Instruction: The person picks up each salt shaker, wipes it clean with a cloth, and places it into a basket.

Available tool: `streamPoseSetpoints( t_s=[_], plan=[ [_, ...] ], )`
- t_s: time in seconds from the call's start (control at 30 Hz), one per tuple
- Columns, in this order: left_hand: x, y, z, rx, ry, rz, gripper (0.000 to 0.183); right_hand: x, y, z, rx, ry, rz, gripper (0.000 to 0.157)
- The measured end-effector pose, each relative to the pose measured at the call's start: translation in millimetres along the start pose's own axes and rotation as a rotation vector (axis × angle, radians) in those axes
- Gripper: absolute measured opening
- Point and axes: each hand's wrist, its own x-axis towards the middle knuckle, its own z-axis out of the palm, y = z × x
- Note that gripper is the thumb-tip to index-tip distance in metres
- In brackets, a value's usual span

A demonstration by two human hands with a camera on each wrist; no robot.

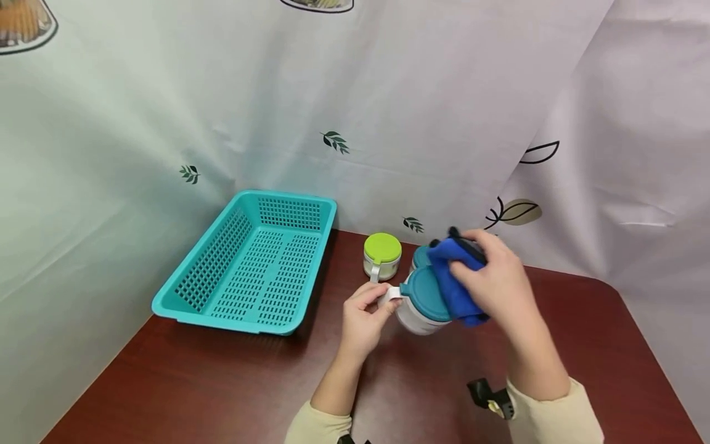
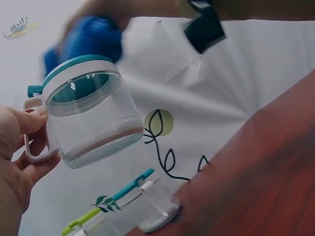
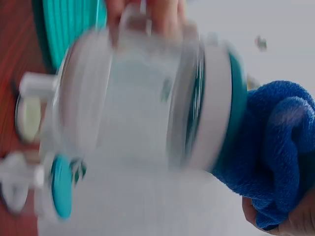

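Blue cloth (image 1: 453, 299) is bunched in your right hand (image 1: 501, 285), thumb and fingers curled into it, and it presses against the teal lid (image 1: 427, 293) of the glass jar (image 2: 98, 120). Your left hand (image 1: 362, 317) grips the jar's white handle (image 1: 391, 295), thumb and fingers closed round it, so the jar is raised off the table (image 1: 233, 382) and tilted.

To wipe well, hold that handle firmly, since the cloth's push can twist the jar in your grasp. Spread the cloth flat over the lid, use light, even strokes, and work round the rim and the hinge tab, where dust would likely gather. Mind your right elbow room: the other teal-lidded jar (image 1: 420, 256) stands just behind, with the green-lidded jar (image 1: 383, 250) near it and the turquoise basket (image 1: 317, 271) farther left.

You can read no brand, label or lettering on the jar; its glass looks plain. Leaf drawings decorate the backdrop (image 1: 421, 92).
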Motion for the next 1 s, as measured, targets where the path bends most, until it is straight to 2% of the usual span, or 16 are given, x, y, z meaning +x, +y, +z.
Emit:
streamPoseSetpoints(
  t_s=[0.07,0.13,0.27,0.4,0.47,0.63,0.73,0.9,1.0],
  plan=[
    [0.3,1.1,-1.0,0.009,0.0,-0.003,0.024,-1.1,6.3,-2.4,-0.019,0.013,0.03,0.04],
    [-0.4,2.3,-0.8,0.009,-0.007,0.003,0.024,-3.8,5.4,1.0,-0.033,0.038,0.02,0.041],
    [-2.9,0.7,2.9,-0.009,-0.033,0.014,0.025,-11.0,-13.8,16.7,-0.017,0.094,-0.077,0.038],
    [-3.7,-0.5,5.7,-0.034,-0.041,0.01,0.024,-13.6,-25.2,21.2,0.02,0.076,-0.113,0.037],
    [-3.3,0.0,5.1,-0.041,-0.028,-0.001,0.025,-11.5,-20.1,16.8,0.016,0.058,-0.078,0.037],
    [-1.6,1.4,1.5,-0.049,0.004,0.0,0.027,-6.7,9.4,-1.7,0.011,0.027,0.075,0.042],
    [-1.4,1.8,-0.4,-0.044,0.01,-0.001,0.027,-6.1,16.2,-3.0,-0.008,0.029,0.104,0.044],
    [-2.2,0.7,1.1,-0.032,0.006,0.001,0.026,-7.6,-4.2,14.8,-0.041,0.087,0.001,0.041],
    [-2.2,-1.0,3.3,-0.043,-0.007,0.007,0.024,-10.1,-20.5,23.9,-0.02,0.083,-0.06,0.04]
  ],
)
